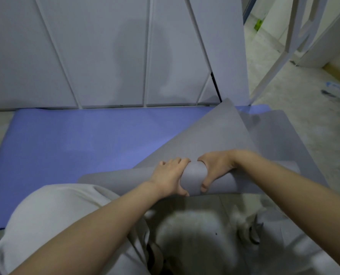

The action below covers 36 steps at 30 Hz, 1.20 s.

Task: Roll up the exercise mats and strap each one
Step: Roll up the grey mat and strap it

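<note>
Left grip (pixel 170 176) and right grip (pixel 217 168) clasp the part-rolled grey mat (pixel 121 181). It overlaps the right edge of the blue mat (pixel 85 139)

We identify two mats. The grey mat (pixel 220 135) is partly rolled. Its rolled portion forms a tube at lower centre, lying roughly along the 9-to-3 o'clock line. The left hand (pixel 167 175) and right hand (pixel 216 167) grip it side by side at mid-length. Its loose sheet lifts from the tube toward 1 o'clock, one corner raised. The blue mat (pixel 85 139) lies flat and unrolled on the floor, extending from centre toward 9 o'clock. The grey mat overlaps its 3 o'clock end.
</note>
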Available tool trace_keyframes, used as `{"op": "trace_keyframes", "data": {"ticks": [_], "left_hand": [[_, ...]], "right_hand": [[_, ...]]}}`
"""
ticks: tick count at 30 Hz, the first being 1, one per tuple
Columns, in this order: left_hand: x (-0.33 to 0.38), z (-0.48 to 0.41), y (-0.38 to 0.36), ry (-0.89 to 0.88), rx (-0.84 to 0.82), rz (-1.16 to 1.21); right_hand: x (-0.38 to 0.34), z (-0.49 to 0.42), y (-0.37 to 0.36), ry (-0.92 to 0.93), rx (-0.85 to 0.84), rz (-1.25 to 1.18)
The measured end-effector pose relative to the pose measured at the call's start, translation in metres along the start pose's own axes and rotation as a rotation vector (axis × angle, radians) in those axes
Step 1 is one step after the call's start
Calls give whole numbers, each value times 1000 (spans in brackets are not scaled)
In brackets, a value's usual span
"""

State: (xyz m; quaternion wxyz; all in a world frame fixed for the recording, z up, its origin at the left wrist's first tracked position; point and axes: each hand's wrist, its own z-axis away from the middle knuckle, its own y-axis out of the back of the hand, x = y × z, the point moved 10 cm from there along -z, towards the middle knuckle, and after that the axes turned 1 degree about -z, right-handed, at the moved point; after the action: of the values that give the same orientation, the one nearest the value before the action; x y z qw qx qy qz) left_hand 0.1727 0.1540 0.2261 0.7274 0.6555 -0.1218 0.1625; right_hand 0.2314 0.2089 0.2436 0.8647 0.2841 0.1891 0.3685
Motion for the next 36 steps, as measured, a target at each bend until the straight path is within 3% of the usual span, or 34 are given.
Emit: {"op": "trace_keyframes", "data": {"ticks": [7,13,16,21,25,31,36], "left_hand": [[4,-14,-15,-17,-162,79],[7,-18,-21,-41,-337,182],[8,-13,-28,-45,-386,202],[12,-6,-30,-31,-294,158],[12,-5,-19,-17,-153,159],[24,8,-6,18,122,-45],[29,-3,-3,-33,75,1]], "right_hand": [[5,11,-6,-5,96,123],[-12,26,-11,11,312,485],[-14,26,-21,17,329,473],[0,17,-17,1,202,343],[7,8,-9,0,108,252],[19,8,-4,-66,-18,107],[25,15,-8,-86,-37,60]]}}
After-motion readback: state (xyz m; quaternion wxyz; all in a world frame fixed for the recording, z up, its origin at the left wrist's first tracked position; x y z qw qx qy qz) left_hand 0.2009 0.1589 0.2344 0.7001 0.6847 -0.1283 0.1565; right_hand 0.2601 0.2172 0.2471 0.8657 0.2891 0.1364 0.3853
